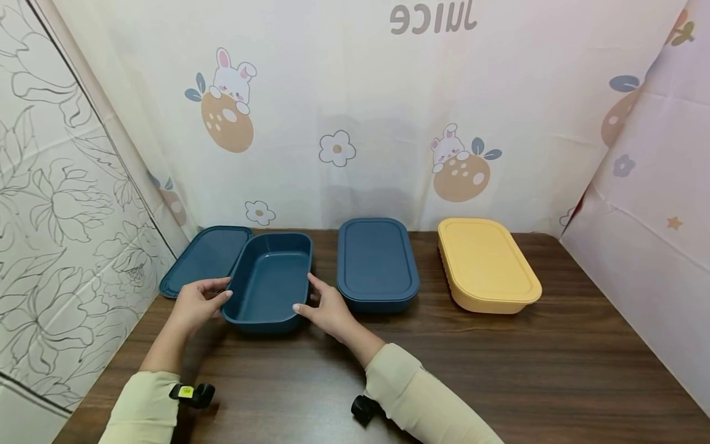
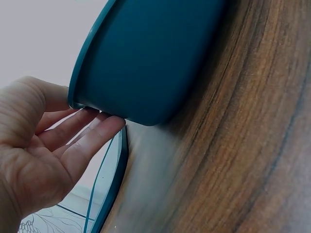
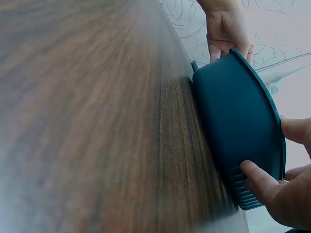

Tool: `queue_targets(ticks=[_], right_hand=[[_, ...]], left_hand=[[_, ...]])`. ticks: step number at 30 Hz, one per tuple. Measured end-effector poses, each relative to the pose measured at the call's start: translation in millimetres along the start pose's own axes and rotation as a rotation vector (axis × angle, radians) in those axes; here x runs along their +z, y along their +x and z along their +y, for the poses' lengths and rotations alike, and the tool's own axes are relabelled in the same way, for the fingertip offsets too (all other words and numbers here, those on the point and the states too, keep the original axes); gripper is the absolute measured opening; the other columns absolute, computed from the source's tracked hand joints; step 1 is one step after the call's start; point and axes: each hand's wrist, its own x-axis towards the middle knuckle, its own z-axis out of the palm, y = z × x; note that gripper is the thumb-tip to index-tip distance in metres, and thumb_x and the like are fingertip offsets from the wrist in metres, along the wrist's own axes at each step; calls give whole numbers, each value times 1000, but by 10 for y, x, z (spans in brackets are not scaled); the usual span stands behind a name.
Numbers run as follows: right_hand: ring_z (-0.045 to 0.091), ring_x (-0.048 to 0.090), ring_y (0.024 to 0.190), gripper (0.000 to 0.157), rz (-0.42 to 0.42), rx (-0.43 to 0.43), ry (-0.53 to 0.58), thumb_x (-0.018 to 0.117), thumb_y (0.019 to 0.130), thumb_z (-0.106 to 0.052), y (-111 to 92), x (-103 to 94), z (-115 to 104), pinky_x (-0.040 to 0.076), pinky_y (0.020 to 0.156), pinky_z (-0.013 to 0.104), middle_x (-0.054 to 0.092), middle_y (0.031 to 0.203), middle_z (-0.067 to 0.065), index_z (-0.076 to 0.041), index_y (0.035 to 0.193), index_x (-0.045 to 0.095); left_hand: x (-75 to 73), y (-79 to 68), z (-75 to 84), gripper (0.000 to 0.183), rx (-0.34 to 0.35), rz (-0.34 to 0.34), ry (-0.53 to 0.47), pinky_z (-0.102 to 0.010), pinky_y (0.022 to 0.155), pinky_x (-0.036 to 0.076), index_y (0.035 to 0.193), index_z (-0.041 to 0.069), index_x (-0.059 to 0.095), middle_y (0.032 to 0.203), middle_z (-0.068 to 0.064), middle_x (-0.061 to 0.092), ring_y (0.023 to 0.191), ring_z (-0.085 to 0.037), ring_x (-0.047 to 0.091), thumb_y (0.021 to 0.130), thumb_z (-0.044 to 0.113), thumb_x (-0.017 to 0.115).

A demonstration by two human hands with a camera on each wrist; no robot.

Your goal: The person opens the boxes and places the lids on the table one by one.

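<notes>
A lidless dark blue food container (image 1: pixel 274 280) stands on the table towards the left, its inside bare. My left hand (image 1: pixel 201 302) holds its left side near the front corner, thumb at the rim and fingers against the outer wall. From the right, my right hand (image 1: pixel 328 308) grips the opposite side, with the thumb by the front corner. In the right wrist view, the fingers of that hand lie along the ribbed side wall of the container (image 3: pixel 233 107). A matching blue lid (image 1: pixel 208 259) lies flat to the left, partly hidden behind the container.
A lidded blue container (image 1: pixel 377 259) stands just right of my right hand. Farther right is a lidded yellow container (image 1: pixel 488 259). A printed curtain (image 1: pixel 377 92) hangs along the table's back edge, and a flower-patterned panel (image 1: pixel 61 203) borders the left side.
</notes>
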Motion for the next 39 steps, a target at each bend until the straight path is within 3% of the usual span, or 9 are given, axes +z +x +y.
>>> queue_targets(ticks=[5, 13, 27, 35, 39], right_hand=[[32, 48, 129, 75, 1, 2, 1, 72, 91, -20, 40, 18, -11, 49, 96, 43, 36, 153, 12, -13, 153, 31], [32, 47, 130, 75, 1, 6, -5, 70, 92, -21, 90, 22, -39, 50, 95, 42, 34, 154, 11, -14, 154, 28], [31, 47, 130, 74, 9, 18, 5, 69, 93, -21, 186, 56, -41, 50, 95, 40, 35, 154, 12, -14, 155, 28], [32, 49, 128, 74, 8, 24, 29, 69, 93, -20, 253, 55, -56, 55, 85, 37, 39, 151, 13, -15, 154, 28], [32, 50, 127, 74, 14, 27, 16, 68, 93, -20, 289, 59, -72, 53, 88, 37, 40, 151, 13, -14, 154, 28]], left_hand=[[-15, 34, 6, 43, -7, 11, 6, -32, 68, 58, 135, -4, 54, 132, -27, 54, 106, -25, 60, 98, 15, 61], [-29, 95, 18, 42, -11, 22, 5, -32, 68, 58, 134, -5, 54, 133, -28, 53, 92, -13, 62, 98, 16, 61], [-55, 184, 17, 40, -25, 39, 15, -31, 68, 58, 132, -4, 57, 133, -28, 53, 85, -11, 60, 98, 18, 60], [-64, 259, 25, 41, -45, 44, 34, -26, 67, 57, 132, -2, 58, 135, -26, 53, 96, -18, 60, 98, 21, 60], [-77, 295, 17, 40, -43, 42, 25, -26, 67, 57, 133, -3, 57, 135, -27, 53, 94, -16, 61, 99, 19, 60]])
